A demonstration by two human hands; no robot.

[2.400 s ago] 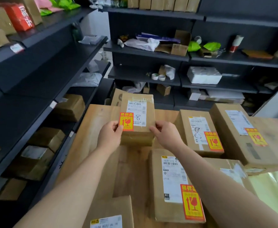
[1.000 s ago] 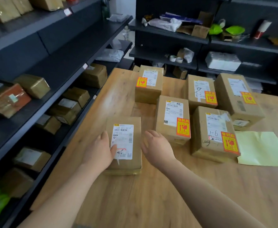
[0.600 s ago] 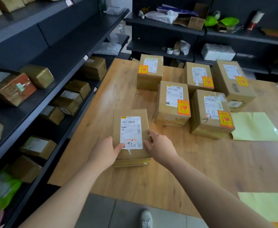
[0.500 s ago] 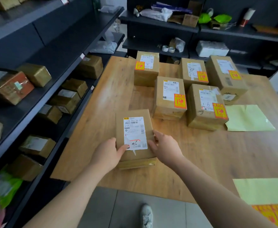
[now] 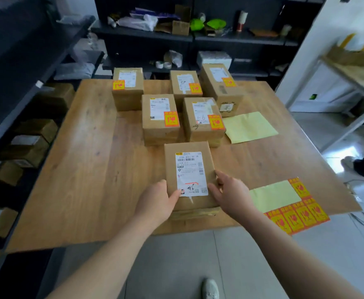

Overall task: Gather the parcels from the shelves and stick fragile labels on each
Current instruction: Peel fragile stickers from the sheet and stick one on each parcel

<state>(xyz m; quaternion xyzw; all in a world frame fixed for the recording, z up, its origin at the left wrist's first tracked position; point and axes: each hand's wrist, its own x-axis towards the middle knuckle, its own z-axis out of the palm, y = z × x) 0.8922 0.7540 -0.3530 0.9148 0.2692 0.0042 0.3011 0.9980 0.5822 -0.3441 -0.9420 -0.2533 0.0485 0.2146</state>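
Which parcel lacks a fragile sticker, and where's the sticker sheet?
Unstickered parcel [image 5: 190, 171]: head view, on its white shipping label.
Sticker sheet [image 5: 280, 198]: head view, on its peeled yellow area.

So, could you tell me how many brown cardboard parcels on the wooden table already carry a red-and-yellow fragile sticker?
5: the back-left parcel, back-middle parcel and back-right parcel, then the centre-left parcel and centre-right parcel. The near parcel has none; no others seem hidden.

Soft daylight from the right, glare on the floor [image 5: 336, 162] beyond the desk's [image 5: 90, 169] right edge, left shelves [image 5: 15, 50] dim, blurred, wide-angle bowed edges.
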